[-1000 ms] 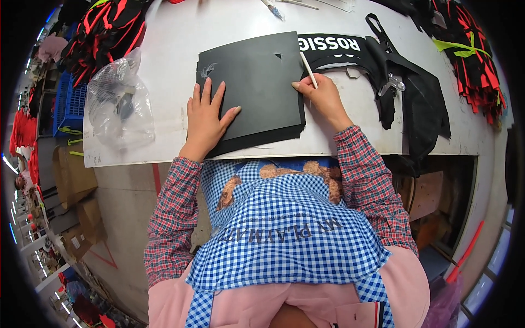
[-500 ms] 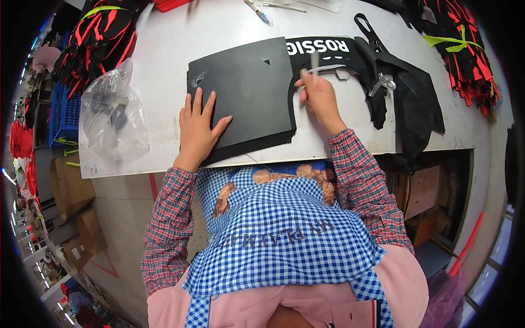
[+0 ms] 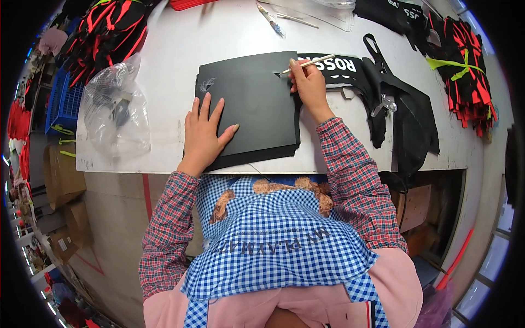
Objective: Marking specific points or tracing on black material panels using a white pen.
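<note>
The black panel point(image 3: 249, 115) lies flat on the white worktop point(image 3: 167, 93), over further black layers that project below the panel's lower edge; these layers appear to be fabric, though the view does not confirm it. The left hand point(image 3: 206, 134) rests palm-down across the panel's left side, fingers spread. The right hand point(image 3: 309, 85), at the panel's upper right, pinches a slim white stick point(image 3: 317, 61) between thumb and fingers, the stick's tip at the panel's small triangular cut-out point(image 3: 277, 74). Right of the panel are a black lettered piece point(image 3: 342, 66) and a metal clip point(image 3: 388, 104); left of the panel is a clear plastic bag point(image 3: 116, 109)
</note>
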The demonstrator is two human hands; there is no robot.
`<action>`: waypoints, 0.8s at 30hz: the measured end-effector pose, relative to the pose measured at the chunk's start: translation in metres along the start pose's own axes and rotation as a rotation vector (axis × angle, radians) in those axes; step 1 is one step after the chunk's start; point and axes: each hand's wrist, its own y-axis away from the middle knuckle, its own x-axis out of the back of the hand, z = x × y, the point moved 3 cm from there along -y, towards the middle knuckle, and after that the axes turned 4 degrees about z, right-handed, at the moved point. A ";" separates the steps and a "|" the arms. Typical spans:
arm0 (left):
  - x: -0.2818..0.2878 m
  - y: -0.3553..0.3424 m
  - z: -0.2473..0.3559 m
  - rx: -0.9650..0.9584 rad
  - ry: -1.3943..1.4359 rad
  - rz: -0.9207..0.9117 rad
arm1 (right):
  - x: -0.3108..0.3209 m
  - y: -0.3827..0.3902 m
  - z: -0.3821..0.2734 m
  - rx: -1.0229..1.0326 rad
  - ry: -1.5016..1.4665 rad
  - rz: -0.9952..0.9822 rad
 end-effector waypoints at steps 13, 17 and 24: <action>0.005 -0.001 0.001 0.009 -0.024 0.027 | -0.020 -0.004 -0.011 0.350 0.488 0.045; 0.005 -0.001 0.002 0.007 -0.032 0.029 | -0.018 -0.004 -0.008 0.408 0.503 0.050; 0.006 0.001 0.002 0.024 -0.024 0.026 | -0.019 0.004 -0.013 0.440 0.574 0.004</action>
